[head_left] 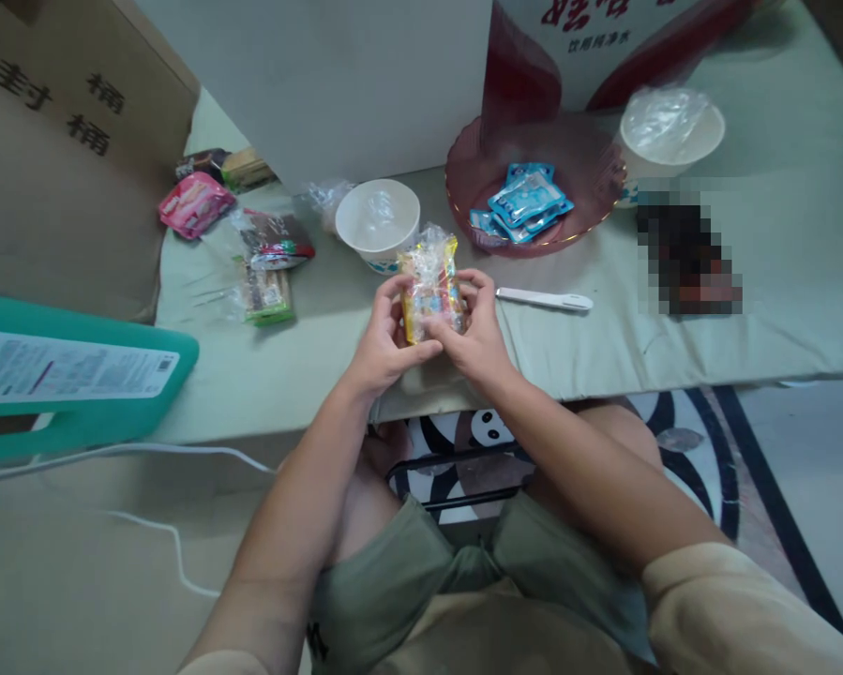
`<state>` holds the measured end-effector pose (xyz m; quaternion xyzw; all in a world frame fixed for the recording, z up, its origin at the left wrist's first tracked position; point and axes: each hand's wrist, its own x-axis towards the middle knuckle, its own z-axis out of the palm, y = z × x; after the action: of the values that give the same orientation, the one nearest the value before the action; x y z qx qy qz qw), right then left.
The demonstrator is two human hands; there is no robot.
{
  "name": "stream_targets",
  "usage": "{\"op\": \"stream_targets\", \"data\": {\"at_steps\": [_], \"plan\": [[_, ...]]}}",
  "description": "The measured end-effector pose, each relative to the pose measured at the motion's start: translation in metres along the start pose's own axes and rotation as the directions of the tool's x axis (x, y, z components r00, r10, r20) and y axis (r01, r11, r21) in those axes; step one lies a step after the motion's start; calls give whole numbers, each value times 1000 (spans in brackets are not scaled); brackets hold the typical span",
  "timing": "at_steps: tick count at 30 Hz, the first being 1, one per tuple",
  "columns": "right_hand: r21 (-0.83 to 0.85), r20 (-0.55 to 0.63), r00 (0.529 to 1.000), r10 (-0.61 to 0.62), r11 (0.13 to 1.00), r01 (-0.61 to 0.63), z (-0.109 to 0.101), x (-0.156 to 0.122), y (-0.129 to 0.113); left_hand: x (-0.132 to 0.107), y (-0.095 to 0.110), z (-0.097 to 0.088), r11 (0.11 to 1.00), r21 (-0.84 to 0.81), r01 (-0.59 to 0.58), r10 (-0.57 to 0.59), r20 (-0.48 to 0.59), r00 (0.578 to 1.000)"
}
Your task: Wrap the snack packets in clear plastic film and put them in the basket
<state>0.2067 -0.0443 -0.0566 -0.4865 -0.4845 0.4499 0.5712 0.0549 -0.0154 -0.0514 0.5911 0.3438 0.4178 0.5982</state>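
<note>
Between my two hands I hold up a snack packet [431, 286] with clear crinkled plastic and yellow edges. Fingers of my left hand [387, 339] curl around its left side, the thumb along the bottom. My right hand [482, 330] grips the right side, its thumb pressed on the front. Just behind the packet stands a white paper bowl [377, 220] with clear plastic inside. A white-handled knife or peeler [544, 299] lies right of my right hand. Further back, a pink glass bowl [463, 208] holds several blue sachets [526, 202].
More packaged snacks [270, 244] lie to the left, near a cardboard box [76, 187] and a green plastic jug [112, 412]. A second paper bowl [674, 155] stands at the back right, behind a pixelated dark object [688, 258]. A large white-and-red carton [365, 84] blocks the back.
</note>
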Motion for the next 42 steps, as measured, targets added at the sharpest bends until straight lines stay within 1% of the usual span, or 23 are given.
{"op": "stream_targets", "data": {"at_steps": [2,3,4,6,8,9,11,14,16,18,21,24,26,28,30,32,34,35,37,39,40,41,42], "plan": [[80,14,1000,-6,997,4,-7,6,2,2,-2,-1,1000,2,-8,8,-25,1000],[98,6,1000,-15,995,14,-12,10,3,3,-2,-2,1000,-6,-5,5,-11,1000],[103,-12,1000,-21,994,22,-17,14,4,4,-2,-2,1000,-18,8,-8,21,1000],[84,-26,1000,-12,996,14,-28,23,4,5,0,-1,997,-38,74,-69,127,989],[43,38,999,4,999,-6,-37,29,3,5,2,3,987,-35,156,-145,214,966],[10,80,997,-6,1000,5,-41,31,1,5,3,5,982,-27,184,-173,232,957],[-89,134,987,-86,991,99,-45,33,-2,6,4,11,977,-3,214,-207,236,950],[-310,144,962,-231,913,265,-49,33,-5,10,5,18,975,27,221,-222,216,951],[-403,158,948,-277,858,318,-51,33,-6,13,5,21,977,26,211,-212,188,959],[-439,174,937,-304,828,350,-52,33,-7,16,5,23,983,2,181,-179,152,972],[-454,173,938,-301,820,347,-55,31,-11,21,4,26,993,-35,117,-112,108,988],[-401,209,944,-255,858,321,-58,29,-15,26,2,27,998,5,58,-58,46,997],[-368,243,939,-243,872,321,-62,27,-19,30,1,26,998,46,48,-47,-15,999],[-413,214,946,-242,856,312,-69,24,-22,33,-1,24,996,76,47,-39,-106,994],[-552,128,963,-237,789,268,-80,21,-24,35,-3,20,990,137,37,-6,-216,976],[-724,53,976,-212,664,184,-93,16,-23,35,-4,15,976,215,32,35,-299,953],[-850,14,987,-158,518,94,-107,10,-19,34,-4,11,963,266,39,52,-328,943],[-885,1,992,-127,461,60,-113,8,-16,32,-4,10,960,278,39,57,-328,943],[-919,-21,996,-87,395,16,-121,4,-12,30,-3,8,957,288,30,66,-316,946],[-916,-18,996,-83,401,17,-123,1,-12,27,0,8,960,279,33,55,-301,952],[-898,-3,996,-87,438,35,-120,0,-14,26,1,9,962,268,44,36,-287,957],[-863,15,996,-84,502,55,-115,-2,-17,25,3,10,965,257,59,14,-272,962],[-803,31,997,-66,592,64,-109,-3,-21,24,5,11,965,252,72,-4,-258,966]]}}
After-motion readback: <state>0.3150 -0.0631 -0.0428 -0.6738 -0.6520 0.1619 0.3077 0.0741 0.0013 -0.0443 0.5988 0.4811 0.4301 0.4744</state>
